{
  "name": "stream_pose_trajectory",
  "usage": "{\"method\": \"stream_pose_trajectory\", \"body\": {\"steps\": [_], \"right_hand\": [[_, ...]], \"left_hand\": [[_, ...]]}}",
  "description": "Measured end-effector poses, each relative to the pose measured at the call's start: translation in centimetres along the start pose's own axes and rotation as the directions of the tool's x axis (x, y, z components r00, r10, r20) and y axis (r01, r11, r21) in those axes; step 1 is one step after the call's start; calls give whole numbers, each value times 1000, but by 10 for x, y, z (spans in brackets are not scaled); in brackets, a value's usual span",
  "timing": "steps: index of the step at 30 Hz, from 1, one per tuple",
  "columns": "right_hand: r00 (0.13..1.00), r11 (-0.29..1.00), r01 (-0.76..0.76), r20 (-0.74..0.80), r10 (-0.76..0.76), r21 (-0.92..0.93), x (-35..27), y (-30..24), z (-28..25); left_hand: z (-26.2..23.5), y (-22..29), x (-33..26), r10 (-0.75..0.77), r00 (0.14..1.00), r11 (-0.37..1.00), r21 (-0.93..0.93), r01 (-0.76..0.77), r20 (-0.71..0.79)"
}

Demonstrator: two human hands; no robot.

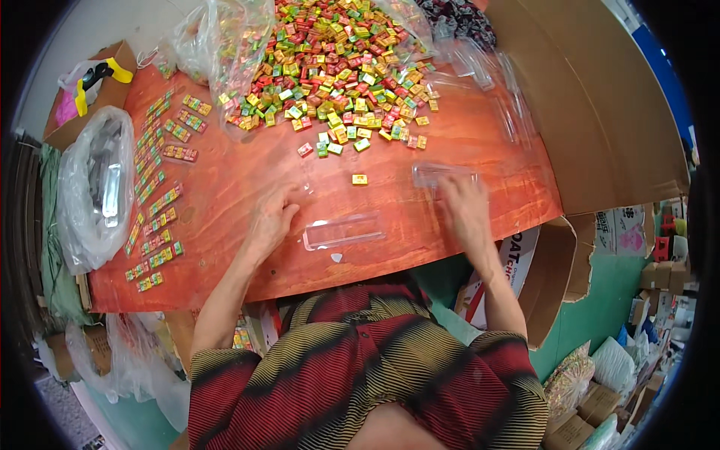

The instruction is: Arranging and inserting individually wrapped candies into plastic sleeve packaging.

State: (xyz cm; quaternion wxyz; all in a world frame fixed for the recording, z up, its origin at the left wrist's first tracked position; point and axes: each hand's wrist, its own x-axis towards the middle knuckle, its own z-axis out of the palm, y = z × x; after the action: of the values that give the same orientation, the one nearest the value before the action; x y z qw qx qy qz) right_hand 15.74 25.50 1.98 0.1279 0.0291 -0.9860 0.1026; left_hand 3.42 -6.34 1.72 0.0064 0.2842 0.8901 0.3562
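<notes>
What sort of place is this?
Probably a small packing workshop: a heap of little red, yellow and green box-shaped packets covers part of a reddish wooden table, with a clear, long plastic tray nearer the person and brown cardboard boxes at lower right.

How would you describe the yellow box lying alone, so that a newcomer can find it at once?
On the reddish table, find the big heap of small colourful boxes at the far side. Between it and the lowest clear tray in the picture lies the yellow box, set apart by bare tabletop all around it.
</notes>
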Motion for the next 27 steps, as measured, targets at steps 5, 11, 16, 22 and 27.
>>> {"method": "stream_pose_trajectory", "body": {"steps": [5,11,16,22,27], "right_hand": [[958,942,284,-1,-288,179,5,-78,42],[962,927,213,98,-254,309,20,-97,40],[964,924,256,-7,-265,283,27,-87,31],[982,840,181,-55,-178,511,21,-80,40],[973,748,-90,217,-74,658,42,-64,25]], "left_hand": [[5,19,-14,240,971,857,473,-201,-21],[18,23,-60,301,922,885,431,-175,-242],[22,33,-72,359,894,854,481,-199,-269],[35,37,-78,381,918,837,463,-291,-112],[40,30,-80,368,925,845,450,-288,-98]]}}
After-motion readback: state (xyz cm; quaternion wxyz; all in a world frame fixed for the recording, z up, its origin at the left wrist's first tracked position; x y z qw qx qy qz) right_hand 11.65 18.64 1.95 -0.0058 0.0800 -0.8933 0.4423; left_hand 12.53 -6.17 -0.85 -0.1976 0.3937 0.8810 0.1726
